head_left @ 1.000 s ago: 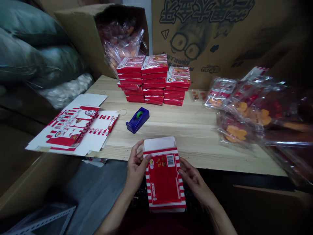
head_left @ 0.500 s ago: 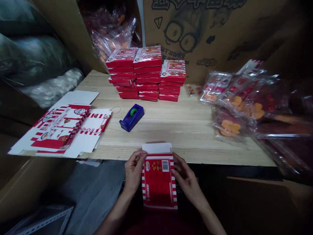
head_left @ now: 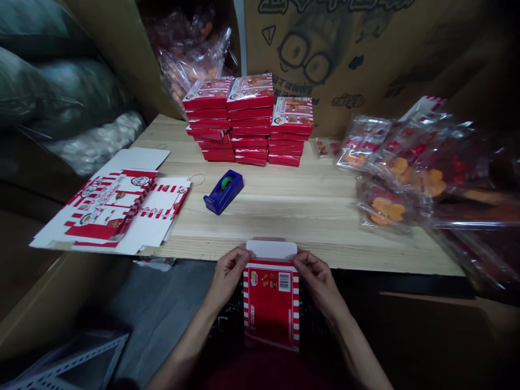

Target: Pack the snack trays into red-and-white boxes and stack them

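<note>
Lt wood tabletop [head_left: 309,216], big printed cardboard box [head_left: 365,70] standing behind it; blue tape dispenser [head_left: 222,197] = ref pt for everything below. Dispenser has a green roll in it, sits approx mid-left of table. Red/white striped carton [head_left: 271,309] is nearer the wearer than the dispenser & a bit R of it, at the table's near edge; back panel up w/ barcode, white end flap [head_left: 271,249] open & pointing away from wearer. Can't tell if carton touches the table. L hand [head_left: 227,273]: narrow pinch, thumb + fingers on carton's far L corner, nearest the dispenser. R hand [head_left: 319,279]: same narrow pinch, far R corner, further from dispenser. Behind dispenser: 3 side-by-side stacks of red boxes [head_left: 249,119], R stack lower than other two. L of dispenser: flat printed carton blanks [head_left: 117,211], overlapping pile; thin loop [head_left: 197,179] just beside dispenser, same side. Well R of dispenser: heap of clear-bagged toy packs [head_left: 398,173], orange + red bits inside, R end blurry. Far back-L of dispenser: open cardboard box [head_left: 109,38] w/ more clear bags [head_left: 193,65], plus dk green sacks [head_left: 77,92].
</note>
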Demonstrator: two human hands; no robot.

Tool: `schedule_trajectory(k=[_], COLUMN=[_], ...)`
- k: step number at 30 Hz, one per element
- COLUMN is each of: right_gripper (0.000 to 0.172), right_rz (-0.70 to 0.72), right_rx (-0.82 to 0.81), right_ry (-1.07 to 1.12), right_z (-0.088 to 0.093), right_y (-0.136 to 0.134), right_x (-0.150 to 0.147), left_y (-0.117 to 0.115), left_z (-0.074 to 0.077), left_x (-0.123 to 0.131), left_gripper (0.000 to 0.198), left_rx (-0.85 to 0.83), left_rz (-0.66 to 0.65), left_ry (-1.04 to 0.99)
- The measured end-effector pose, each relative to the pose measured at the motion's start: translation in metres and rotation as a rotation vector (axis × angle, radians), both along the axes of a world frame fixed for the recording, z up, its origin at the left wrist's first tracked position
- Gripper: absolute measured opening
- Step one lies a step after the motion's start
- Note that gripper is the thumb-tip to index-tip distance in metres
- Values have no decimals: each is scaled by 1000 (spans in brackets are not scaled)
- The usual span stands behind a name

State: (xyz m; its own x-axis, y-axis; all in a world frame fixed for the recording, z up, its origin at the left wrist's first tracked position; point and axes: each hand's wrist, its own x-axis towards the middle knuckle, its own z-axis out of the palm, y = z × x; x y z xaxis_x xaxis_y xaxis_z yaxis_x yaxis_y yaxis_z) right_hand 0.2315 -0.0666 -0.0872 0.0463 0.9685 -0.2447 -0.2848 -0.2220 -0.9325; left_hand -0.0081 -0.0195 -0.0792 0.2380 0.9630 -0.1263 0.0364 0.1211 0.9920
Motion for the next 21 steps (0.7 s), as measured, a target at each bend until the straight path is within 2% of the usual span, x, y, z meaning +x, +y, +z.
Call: schedule_trajectory(k=[4, 8, 10, 12, 14, 15, 18, 21], right_gripper=[25, 23, 36, 53, 59, 55, 38, 29], right_rz=[8, -107, -107, -42, 43, 82, 121, 113], right_rx=[-6, -26, -50, -84, -105, -109, -88, -70], right_ry=[-32, 108, 188, 227, 245, 250, 240, 224], right_z=[2, 6, 10, 14, 17, 18, 20, 22], right_y=[4, 14, 19, 23, 26, 27, 27, 24], right_x=[-4, -14, -14, -10, -5, -3, 1, 4], left_y=[-3, -8, -7, -3, 3, 7, 17, 19], left_z=[2, 0, 1, 2, 5, 7, 11, 13], left_x=[7, 20, 27, 32, 32, 30, 20, 7], left_gripper=[41, 29, 30, 52, 68, 68, 51, 46], left_rx=[30, -24, -115, -210, -292, -339, -474, -485], left_rz=[-32, 128, 189, 195, 146, 104, -58, -175], left_ry=[90, 19, -101, -231, -337, -383, -480, -502])
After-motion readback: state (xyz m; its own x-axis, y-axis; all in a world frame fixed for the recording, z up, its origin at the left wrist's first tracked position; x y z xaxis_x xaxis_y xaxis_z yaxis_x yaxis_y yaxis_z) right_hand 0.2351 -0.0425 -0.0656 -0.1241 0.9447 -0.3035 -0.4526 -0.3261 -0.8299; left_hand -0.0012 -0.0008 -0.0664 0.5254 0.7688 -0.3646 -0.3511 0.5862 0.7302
